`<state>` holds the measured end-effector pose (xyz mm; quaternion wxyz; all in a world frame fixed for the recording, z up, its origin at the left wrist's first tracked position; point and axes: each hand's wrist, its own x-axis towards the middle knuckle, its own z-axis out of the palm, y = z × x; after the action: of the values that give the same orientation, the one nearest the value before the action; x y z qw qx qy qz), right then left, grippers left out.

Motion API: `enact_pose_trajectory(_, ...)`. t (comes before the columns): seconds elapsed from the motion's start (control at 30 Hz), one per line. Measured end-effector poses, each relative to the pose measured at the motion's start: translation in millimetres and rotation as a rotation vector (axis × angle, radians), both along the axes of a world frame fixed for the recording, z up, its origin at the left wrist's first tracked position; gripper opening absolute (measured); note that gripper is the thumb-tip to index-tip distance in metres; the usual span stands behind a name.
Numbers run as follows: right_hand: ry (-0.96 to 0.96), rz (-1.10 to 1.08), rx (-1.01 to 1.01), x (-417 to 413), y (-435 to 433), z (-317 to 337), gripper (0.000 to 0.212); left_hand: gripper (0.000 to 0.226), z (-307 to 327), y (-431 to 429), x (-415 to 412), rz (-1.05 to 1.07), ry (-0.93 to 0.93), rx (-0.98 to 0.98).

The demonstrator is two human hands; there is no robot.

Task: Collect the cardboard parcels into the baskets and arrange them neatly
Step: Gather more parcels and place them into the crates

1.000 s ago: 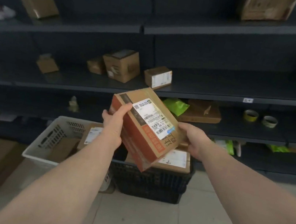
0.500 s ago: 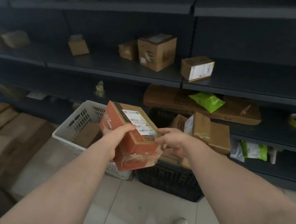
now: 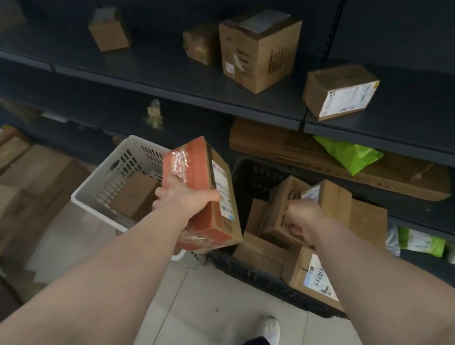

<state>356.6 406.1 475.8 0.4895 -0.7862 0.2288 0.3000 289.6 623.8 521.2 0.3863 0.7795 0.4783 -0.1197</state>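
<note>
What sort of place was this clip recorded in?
Most likely a parcel storeroom or pickup depot: dark metal shelving holds labelled cardboard parcels, and a white basket and a black basket of boxes stand on the tiled floor.

An orange-sided parcel [image 3: 194,170] with a white label is tilted on end, gripped by the left hand [image 3: 183,202] over a white basket [image 3: 91,205] holding one brown parcel [image 3: 133,195]. Beside it a black basket [image 3: 252,176] is packed with brown parcels [image 3: 331,202].

On the floor [image 3: 215,303], below the shelves [image 3: 173,92]
Parcel [image 3: 191,167] in left grip [image 3: 183,201] hangs over the right edge of the left basket [image 3: 96,212]; right basket [image 3: 263,281] sits below right grip [image 3: 301,222].
</note>
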Motion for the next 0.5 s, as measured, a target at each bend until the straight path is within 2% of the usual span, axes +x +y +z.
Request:
enact_pose_trajectory(0.13, 0.009, 0.044, 0.059, 18.0, 14.1, -0.1, 0.036, 0.136, -9.3, -9.2, 23.5, -0.066, 0.039, -0.008)
enact_pose_trajectory(0.3, 0.05, 0.028, 0.107, 29.7, 22.1, -7.8, 0.034, 0.123, -13.3, -3.5, 52.7, -0.143, 0.059, -0.031)
enact_pose_trajectory(0.5, 0.021, -0.1, 0.06, 33.2, 40.9, -17.8, 0.031, 0.12, -22.1, 12.2, 85.7, -0.331, 0.099, -0.084)
